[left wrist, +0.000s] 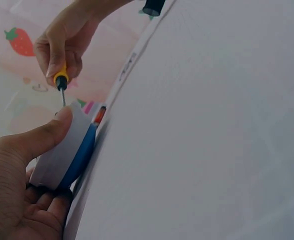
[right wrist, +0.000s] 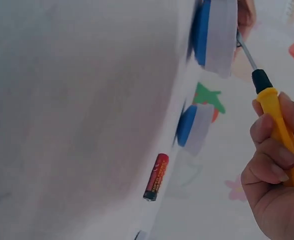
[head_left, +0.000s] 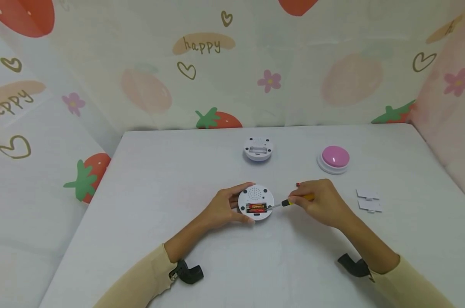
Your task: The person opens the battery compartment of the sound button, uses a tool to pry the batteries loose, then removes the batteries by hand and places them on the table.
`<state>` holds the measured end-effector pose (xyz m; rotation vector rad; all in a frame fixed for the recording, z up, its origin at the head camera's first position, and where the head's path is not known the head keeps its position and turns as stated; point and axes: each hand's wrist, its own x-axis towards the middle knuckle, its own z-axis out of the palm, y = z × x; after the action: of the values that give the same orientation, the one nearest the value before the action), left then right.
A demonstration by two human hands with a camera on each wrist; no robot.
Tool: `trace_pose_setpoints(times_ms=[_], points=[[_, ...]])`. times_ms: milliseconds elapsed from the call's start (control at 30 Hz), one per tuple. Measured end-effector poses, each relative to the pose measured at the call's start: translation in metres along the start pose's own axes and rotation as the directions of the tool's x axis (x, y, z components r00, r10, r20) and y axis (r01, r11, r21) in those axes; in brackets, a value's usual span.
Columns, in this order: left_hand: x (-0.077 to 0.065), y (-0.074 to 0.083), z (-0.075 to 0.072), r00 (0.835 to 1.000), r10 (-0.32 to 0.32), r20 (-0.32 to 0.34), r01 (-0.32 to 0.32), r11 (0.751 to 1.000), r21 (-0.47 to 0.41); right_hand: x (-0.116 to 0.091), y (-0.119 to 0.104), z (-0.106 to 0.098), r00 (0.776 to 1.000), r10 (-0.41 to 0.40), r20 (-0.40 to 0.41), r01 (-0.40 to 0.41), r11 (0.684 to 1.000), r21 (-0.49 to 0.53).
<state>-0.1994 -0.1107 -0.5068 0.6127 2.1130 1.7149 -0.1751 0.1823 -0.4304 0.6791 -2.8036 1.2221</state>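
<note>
My left hand [head_left: 222, 207] grips the rim of a round white push-button [head_left: 258, 193], turned with its underside up. Its blue face [left wrist: 81, 156] is toward the table. Red batteries [head_left: 257, 208] sit in its uncovered compartment. In my right hand [head_left: 321, 204] is a screwdriver with a yellow handle [right wrist: 279, 130]. The screwdriver's metal shaft [head_left: 276, 205] reaches to the right end of the batteries; exact contact at the tip cannot be made out. A loose red battery [right wrist: 157, 176] lies on the table near my right hand, partly hidden by it in the head view.
Behind the held button, another upturned blue button [head_left: 258, 149] shows an uncovered battery compartment. A pink button [head_left: 335, 156] stands face up at the back right. Two white covers [head_left: 369, 205] lie right of my right hand. Printed cloth [head_left: 255, 102] hangs beyond the white table [head_left: 159, 171].
</note>
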Motion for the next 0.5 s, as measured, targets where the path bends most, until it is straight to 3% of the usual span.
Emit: trace_pose_setpoints(times_ms=[500], points=[[0.0003, 0.0015, -0.0003, 1.000, -0.002, 0.002, 0.002, 1.000, 0.008, -0.0027, 0.0025, -0.0010, 0.975, 0.212, 0.065, -0.215, 0.975, 0.051]])
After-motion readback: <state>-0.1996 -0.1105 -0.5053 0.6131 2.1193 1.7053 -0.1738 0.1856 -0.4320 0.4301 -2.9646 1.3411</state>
